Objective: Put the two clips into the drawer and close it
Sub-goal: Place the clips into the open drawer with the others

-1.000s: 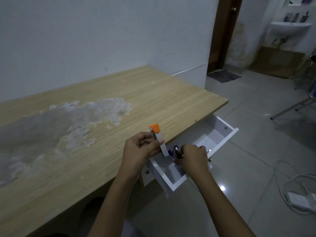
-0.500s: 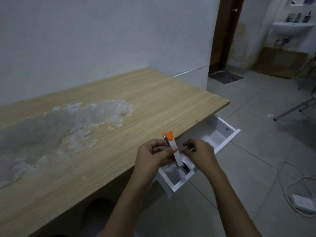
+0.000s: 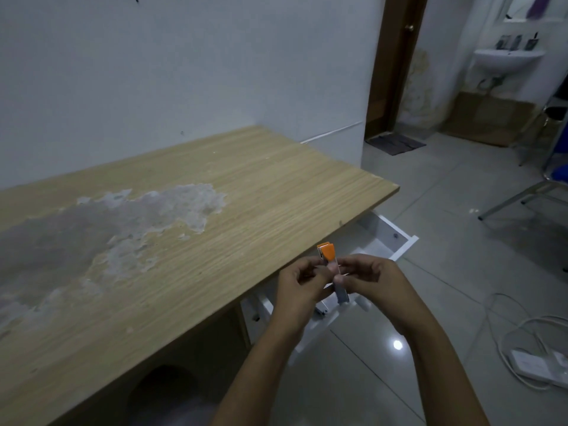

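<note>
Nearest, both hands meet above the open white drawer point(image 3: 396, 238), just off the desk's point(image 3: 215, 210) front edge. The left hand point(image 3: 302, 285) and right hand point(image 3: 373, 279) both pinch the orange-tipped clip point(image 3: 333, 272); its long axis stands nearly upright, orange end up and tilted slightly toward the desk, grey end down over the drawer. Half a second ago only the left hand held it; the right has now closed on it too. A second clip point(image 3: 321, 309) lies in the drawer's near corner. Beyond and rightward, bare tiled floor point(image 3: 445, 186) runs free toward the doorway.
</note>
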